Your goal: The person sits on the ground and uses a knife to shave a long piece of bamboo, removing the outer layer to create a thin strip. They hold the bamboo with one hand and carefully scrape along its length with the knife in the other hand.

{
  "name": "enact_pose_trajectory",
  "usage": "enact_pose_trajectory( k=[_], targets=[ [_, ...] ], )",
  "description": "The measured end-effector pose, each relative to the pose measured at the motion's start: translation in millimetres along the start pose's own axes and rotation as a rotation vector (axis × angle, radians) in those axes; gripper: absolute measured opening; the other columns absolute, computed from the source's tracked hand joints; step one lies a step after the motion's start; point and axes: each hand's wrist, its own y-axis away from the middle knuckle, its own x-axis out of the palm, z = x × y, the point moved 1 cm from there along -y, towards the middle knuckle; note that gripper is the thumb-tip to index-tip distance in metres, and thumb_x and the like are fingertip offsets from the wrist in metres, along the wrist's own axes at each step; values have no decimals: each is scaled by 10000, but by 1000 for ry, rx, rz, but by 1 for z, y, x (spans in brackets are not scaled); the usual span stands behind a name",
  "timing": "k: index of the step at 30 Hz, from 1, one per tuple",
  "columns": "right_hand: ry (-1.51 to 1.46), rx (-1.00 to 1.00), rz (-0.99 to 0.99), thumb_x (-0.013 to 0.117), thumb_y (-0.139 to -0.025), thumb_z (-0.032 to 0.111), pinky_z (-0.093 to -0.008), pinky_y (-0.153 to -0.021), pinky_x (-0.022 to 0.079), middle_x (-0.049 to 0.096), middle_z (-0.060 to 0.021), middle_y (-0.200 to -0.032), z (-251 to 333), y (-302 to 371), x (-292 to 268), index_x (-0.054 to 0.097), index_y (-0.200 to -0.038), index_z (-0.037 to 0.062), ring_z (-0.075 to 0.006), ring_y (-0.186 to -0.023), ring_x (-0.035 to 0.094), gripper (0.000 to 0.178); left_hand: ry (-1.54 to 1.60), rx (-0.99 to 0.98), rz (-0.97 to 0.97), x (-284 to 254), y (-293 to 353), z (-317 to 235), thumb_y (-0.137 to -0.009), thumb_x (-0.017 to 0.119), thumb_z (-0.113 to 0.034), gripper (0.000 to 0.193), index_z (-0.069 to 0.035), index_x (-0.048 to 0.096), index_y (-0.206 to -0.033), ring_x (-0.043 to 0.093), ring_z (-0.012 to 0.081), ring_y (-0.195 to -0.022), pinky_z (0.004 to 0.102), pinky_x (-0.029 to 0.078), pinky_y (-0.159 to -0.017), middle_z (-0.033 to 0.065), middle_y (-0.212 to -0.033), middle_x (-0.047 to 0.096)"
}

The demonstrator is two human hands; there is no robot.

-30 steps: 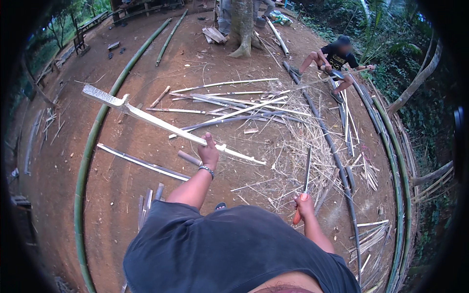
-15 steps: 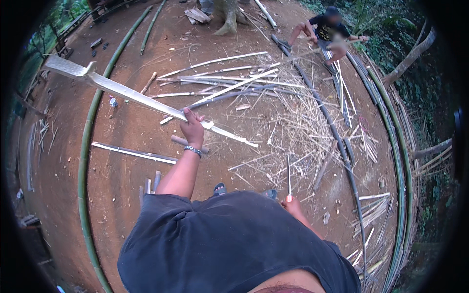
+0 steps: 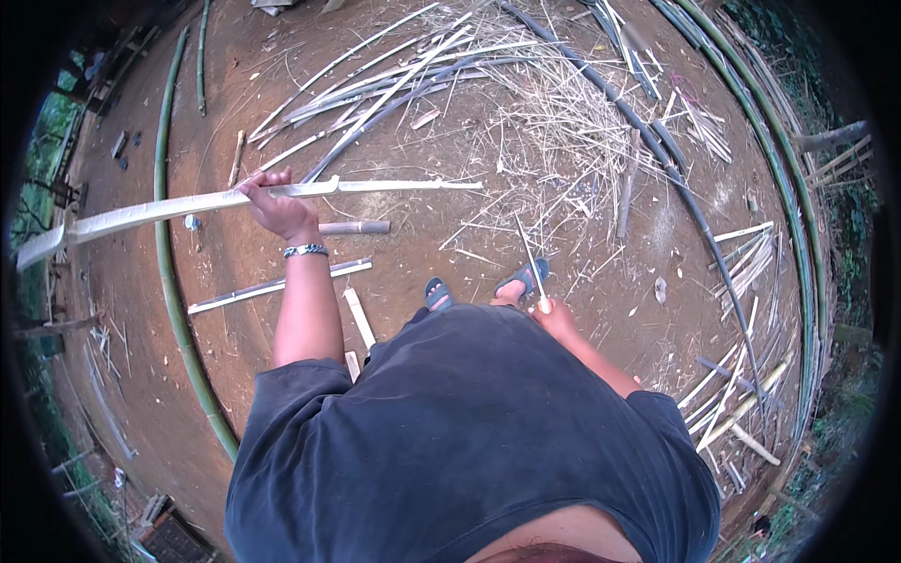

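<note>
My left hand (image 3: 282,211) is closed around a long pale strip of split bamboo (image 3: 150,214), held out in front of me to the left. The strip runs from the far left, through my fingers, to a thinner end over the ground. A notch-like step shows just right of my grip. Low by my right foot, my right hand (image 3: 557,319) grips a knife (image 3: 531,255) by its pale handle. Its narrow blade points forward and slightly left, apart from the bamboo strip.
Split bamboo strips (image 3: 375,98) and a heap of shavings (image 3: 563,113) lie ahead on the brown soil. A green bamboo pole (image 3: 165,253) runs along the left, a dark pole (image 3: 610,89) along the right. Several cut pieces (image 3: 741,413) lie at right.
The bamboo strip has swung from a steep slant to nearly level, its far-left end lower. The view has shifted down, and the other person is out of it. Both grips stay.
</note>
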Motion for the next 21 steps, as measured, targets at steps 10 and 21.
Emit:
enact_pose_trajectory(
  k=[10, 21],
  targets=[
    [-102, -436, -261, 680, -785, 260, -433, -755, 487, 640, -193, -874, 42, 0, 9, 514, -1094, 27, -383, -844, 628, 421, 60, -54, 372, 28, 45, -7, -971, 481, -473, 399, -114, 425, -805, 450, 168, -720, 377, 440, -761, 23, -751, 418],
    [-147, -225, -141, 702, -730, 257, -403, -758, 486, 643, -197, -930, 50, -1, 19, 541, -1153, -8, -330, -868, 639, 524, 4, 51, 524, 70, 82, -6, -958, 484, -515, 433, -104, 422, -838, 396, 116, -631, 268, 378, -582, 17, -708, 388]
  ],
)
